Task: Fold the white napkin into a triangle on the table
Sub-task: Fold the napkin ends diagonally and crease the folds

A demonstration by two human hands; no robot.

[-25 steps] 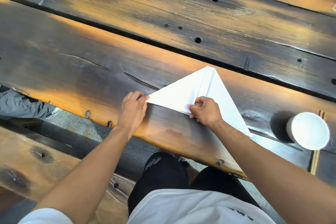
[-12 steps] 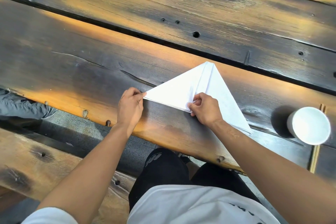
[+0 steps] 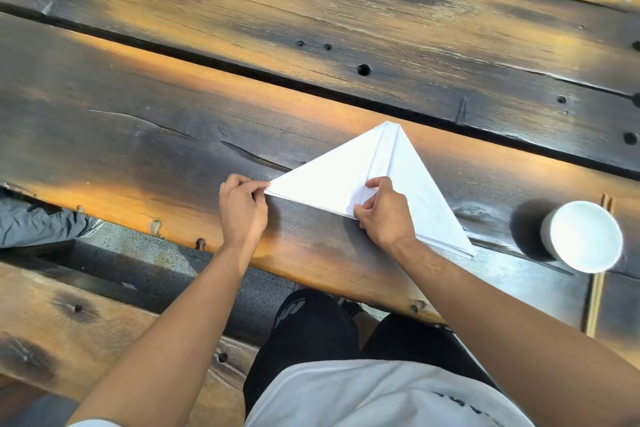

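The white napkin [image 3: 332, 180] lies flat on the dark wooden table [image 3: 138, 135] as a triangle, its apex pointing away from me and its long edge running from left to lower right. A crease runs from the apex down to the middle of the long edge. My left hand [image 3: 242, 211] pinches the napkin's left corner between thumb and fingers. My right hand [image 3: 384, 215] grips the middle of the long edge at the crease, fingers curled over the layers. My right forearm covers part of the lower right edge.
A white paper cup [image 3: 585, 236] stands on the table to the right of the napkin, beside a pair of wooden chopsticks [image 3: 597, 281]. The table's near edge [image 3: 311, 274] runs just below my hands. A wooden bench [image 3: 86, 319] sits lower left.
My hands keep their hold on the napkin's left corner and middle edge. The right thumb has shifted slightly up along the crease. The napkin stays in place.
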